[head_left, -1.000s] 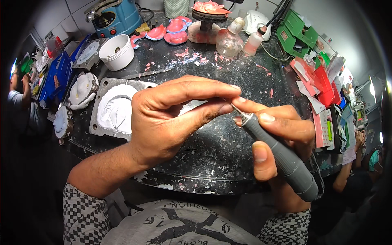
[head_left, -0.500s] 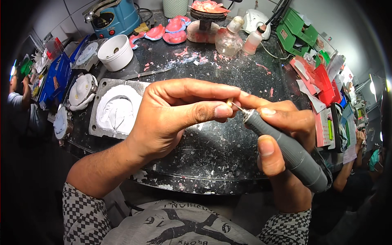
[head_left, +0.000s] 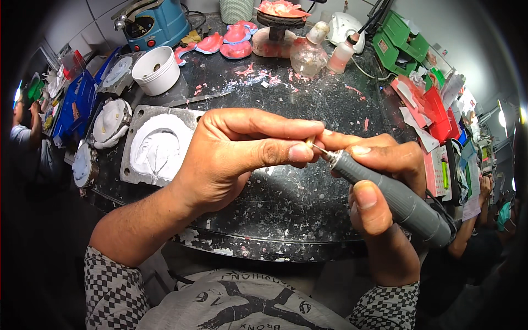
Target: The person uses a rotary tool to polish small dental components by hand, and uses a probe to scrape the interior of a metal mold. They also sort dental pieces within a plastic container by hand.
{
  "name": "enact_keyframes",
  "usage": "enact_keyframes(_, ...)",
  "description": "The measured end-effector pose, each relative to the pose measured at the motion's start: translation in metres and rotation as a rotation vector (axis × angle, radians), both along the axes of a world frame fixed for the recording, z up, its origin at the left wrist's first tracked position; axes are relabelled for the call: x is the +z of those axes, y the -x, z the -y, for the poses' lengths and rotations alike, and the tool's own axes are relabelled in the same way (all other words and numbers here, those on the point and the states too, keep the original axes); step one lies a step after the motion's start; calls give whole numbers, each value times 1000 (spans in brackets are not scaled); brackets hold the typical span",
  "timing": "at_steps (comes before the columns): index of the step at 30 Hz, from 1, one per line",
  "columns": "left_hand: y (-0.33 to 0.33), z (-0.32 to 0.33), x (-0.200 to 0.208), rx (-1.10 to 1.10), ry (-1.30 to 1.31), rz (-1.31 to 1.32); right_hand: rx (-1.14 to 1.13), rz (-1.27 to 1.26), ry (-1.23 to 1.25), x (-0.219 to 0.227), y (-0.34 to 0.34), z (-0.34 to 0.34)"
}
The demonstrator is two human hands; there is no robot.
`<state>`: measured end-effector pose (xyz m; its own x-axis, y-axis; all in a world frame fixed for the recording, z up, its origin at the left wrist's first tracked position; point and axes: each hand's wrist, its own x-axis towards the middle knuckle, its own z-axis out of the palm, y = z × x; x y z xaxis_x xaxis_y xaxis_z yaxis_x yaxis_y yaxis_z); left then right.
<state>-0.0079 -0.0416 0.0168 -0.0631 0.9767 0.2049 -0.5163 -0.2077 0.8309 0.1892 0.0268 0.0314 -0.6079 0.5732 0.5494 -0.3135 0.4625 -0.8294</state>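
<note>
Between the thumb and index finger of my left hand (head_left: pixel 236 148) is a small cream piece (head_left: pixel 310 141) that looks like a denture tooth, mostly covered by the fingertips. My right hand (head_left: pixel 388 170) grips a grey rotary handpiece (head_left: pixel 393 198) with the thumb below it and the fingers above. From its nose a thin metal bur (head_left: pixel 323 149) points left, its tip at the cream piece; whether they touch I cannot tell. The fingertips of both hands meet over the bench. Left of my left wrist lies a metal denture flask half (head_left: pixel 127 165) filled with white plaster.
A white tub (head_left: pixel 155 71), a metal spatula (head_left: pixel 198 99) and more plaster-filled flask parts (head_left: pixel 110 124) stand at the left. Pink wax pieces (head_left: pixel 236 50), a glass burner (head_left: pixel 308 58) and a squeeze bottle (head_left: pixel 341 58) line the back. Red bins (head_left: pixel 440 115) are right.
The rear end of the handpiece has swung slightly up and right, and my right thumb has shifted with it. My left hand has turned the cream piece slightly.
</note>
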Motion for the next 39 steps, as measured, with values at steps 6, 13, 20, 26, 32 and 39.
enact_keyframes(6, -1, 0, -1, 33, 15, -21, 3, 23, 50, 3, 1, 2)
enact_keyframes(13, -1, 1, 2, -13, 32, 47, 33, -23, 78, 3, 1, 3)
enact_keyframes(20, -1, 2, 1, -10, 12, 49, 18, 10, 74, 6, 1, 6)
enact_keyframes(26, -1, 2, 0, 11, 13, 33, -2, 6, 96, 5, 2, 6)
enact_keyframes(32, 7, -1, -8, -78, -77, 17, 37, 1, 90, 2, 1, 1)
enact_keyframes(39, 7, -1, -9, -54, -96, 3, 68, -54, 100, -1, 3, 1)
